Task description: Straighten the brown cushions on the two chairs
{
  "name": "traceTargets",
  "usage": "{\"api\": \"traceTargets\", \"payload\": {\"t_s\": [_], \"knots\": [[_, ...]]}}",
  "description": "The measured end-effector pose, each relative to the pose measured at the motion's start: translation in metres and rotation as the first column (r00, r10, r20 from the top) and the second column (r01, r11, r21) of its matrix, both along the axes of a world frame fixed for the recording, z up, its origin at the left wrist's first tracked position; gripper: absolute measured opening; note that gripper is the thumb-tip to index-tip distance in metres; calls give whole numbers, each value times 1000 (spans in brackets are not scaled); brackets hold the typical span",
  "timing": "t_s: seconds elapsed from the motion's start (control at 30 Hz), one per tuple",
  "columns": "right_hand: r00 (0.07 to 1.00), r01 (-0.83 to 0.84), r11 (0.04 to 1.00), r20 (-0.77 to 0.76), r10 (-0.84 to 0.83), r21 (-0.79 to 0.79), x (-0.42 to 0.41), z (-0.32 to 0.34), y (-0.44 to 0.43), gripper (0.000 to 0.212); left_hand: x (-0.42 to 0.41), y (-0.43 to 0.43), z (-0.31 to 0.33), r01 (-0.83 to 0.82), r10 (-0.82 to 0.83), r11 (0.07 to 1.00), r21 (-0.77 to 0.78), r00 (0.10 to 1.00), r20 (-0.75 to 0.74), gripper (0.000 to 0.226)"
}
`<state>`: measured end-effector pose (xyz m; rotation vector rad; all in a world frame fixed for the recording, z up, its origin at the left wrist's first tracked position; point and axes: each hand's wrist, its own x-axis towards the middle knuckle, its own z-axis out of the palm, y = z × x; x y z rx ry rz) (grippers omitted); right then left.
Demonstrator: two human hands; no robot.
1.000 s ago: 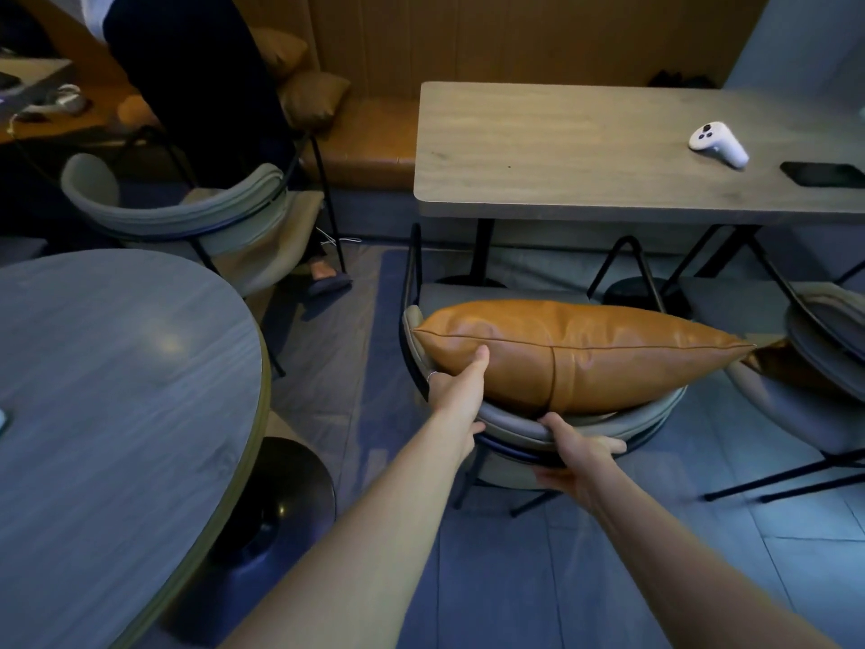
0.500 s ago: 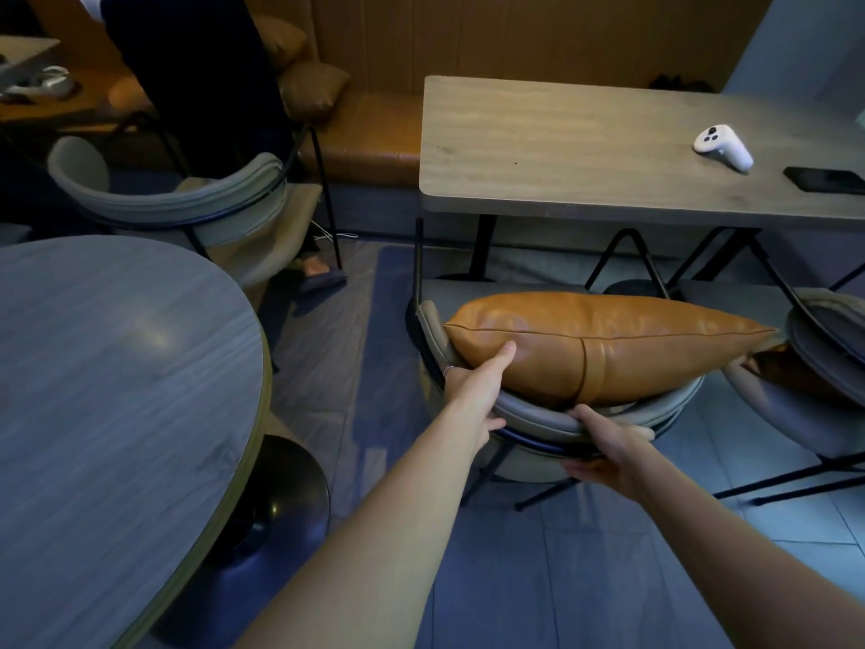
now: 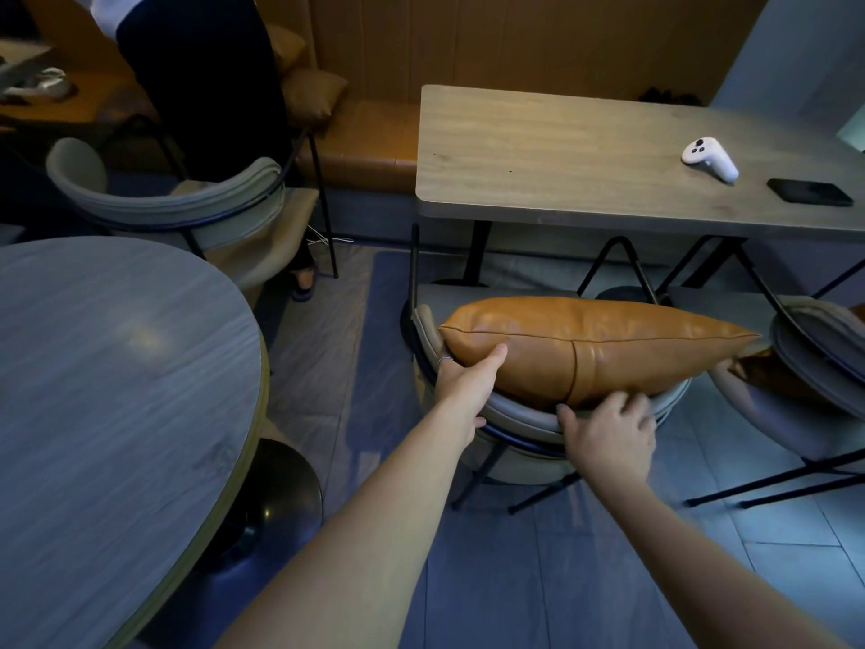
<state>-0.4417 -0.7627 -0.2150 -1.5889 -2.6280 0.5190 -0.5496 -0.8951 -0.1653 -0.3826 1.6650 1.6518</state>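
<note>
the cushion (image 3: 594,348) lies lengthwise along the curved back of the near chair (image 3: 524,416), its left end by the chair's left arm and its right tip pointing at the second chair (image 3: 814,363). compared with half a second ago it sits much the same way on the backrest, though the right hand (image 3: 608,435) has changed: before it gripped the chair's rim from below, now it lies on top with fingers spread, fingertips touching the cushion's lower edge near the seam. the left hand (image 3: 468,381) keeps its place at the cushion's left end, thumb pressed flat along the leather face and the other fingers curled behind or under, so how firmly it grips cannot be told; a ring shows on one finger.

the cushion is tan-brown leather, plump in the middle and tapering to both corners, with a piped seam along its length and a vertical seam near the middle. a second brown cushion (image 3: 767,372) shows only as a dark sliver on the second chair, mostly hidden.

beyond stands a rectangular table (image 3: 561,171) bearing a white controller (image 3: 709,159) and a dark phone (image 3: 810,192), near each other. a round table (image 3: 117,391) fills the left. behind it, a third chair (image 3: 187,213) and a person's dark legs (image 3: 206,77).
</note>
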Motion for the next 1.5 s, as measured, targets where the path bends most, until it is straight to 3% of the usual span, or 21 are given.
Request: {"api": "traceTargets", "payload": {"t_s": [0.03,0.1,0.17,0.23,0.37,0.83,1.03,1.07,1.13,1.3,1.4,1.5], "knots": [[987,-158,981,26,156,115,1,0,-6,58,1,2,0,1,-1,1000,-10,1000,-11,92],[909,-416,885,48,415,209,1,-5,-15,47,2,6,-1,-7,6,1000,-20,1000,-30,89],[817,-575,796,99,567,187,-2,-6,-25,42,4,9,-2,-17,16,999,-27,999,-50,84],[750,-646,759,255,611,83,-9,-5,-32,50,3,11,-4,-31,27,998,-49,997,-75,80],[703,-685,729,286,651,23,-18,-7,-26,62,0,14,-8,-70,59,993,-96,992,-116,72],[666,-717,697,296,685,1,-18,-10,-16,58,-2,15,-13,-62,41,988,-141,988,-152,71],[632,-719,684,293,718,-123,-21,-5,-9,63,2,-7,-8,117,-158,970,-212,970,-187,75],[627,-715,681,284,725,-160,-21,-3,-7,62,1,-14,-8,174,-237,947,-271,946,-222,67],[629,-697,680,263,732,-226,-22,4,-4,60,1,-28,-1,302,-435,859,-414,856,-279,29],[704,-640,692,106,703,-334,-21,31,6,62,-6,-45,29,465,-767,575,-674,592,-247,55],[722,-651,699,42,690,-295,-15,56,14,64,-3,-41,55,385,-814,507,-772,508,-281,51],[739,-657,713,-23,673,-245,-11,86,23,63,9,-31,86,321,-822,499,-805,469,-323,41]]}}
